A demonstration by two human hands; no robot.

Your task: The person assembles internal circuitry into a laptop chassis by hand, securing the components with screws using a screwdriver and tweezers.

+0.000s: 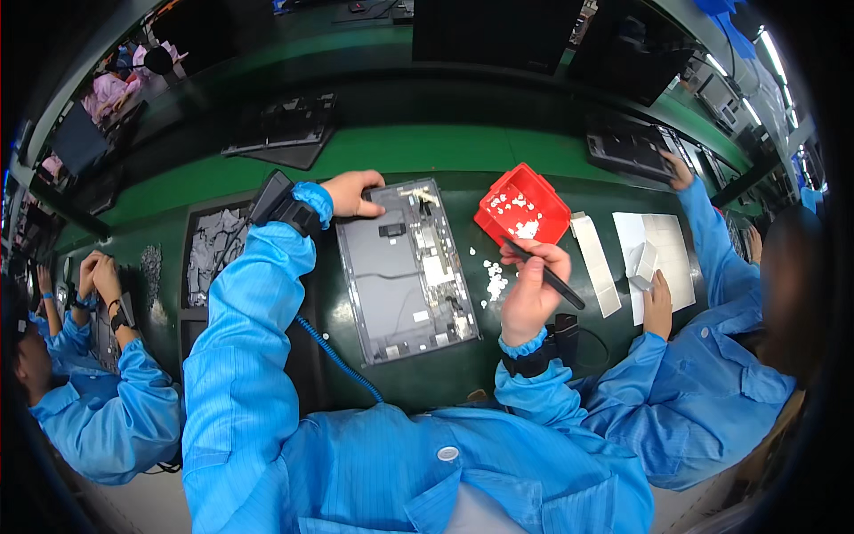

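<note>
An open grey laptop chassis point(384, 311) lies on the green bench in front of me, its circuit board and fittings along the right side. My left hand point(354, 194) rests on its far left corner, fingers partly spread over the edge. My right hand point(536, 289) is closed around a slim black pen-shaped tool point(560, 287), whose exact kind I cannot make out. The tool's upper end is by the near edge of a red bin point(559, 216) holding small white pieces point(511, 206). More white bits point(495, 283) lie loose on the bench, left of that hand.
Left of the chassis stands a dark tray point(189, 307) with grey parts. A coiled blue cord point(334, 351) runs from near my left arm. White strips point(596, 265) lie to the right, beside a co-worker's hand point(657, 307). Other laptop parts point(283, 123) sit farther back.
</note>
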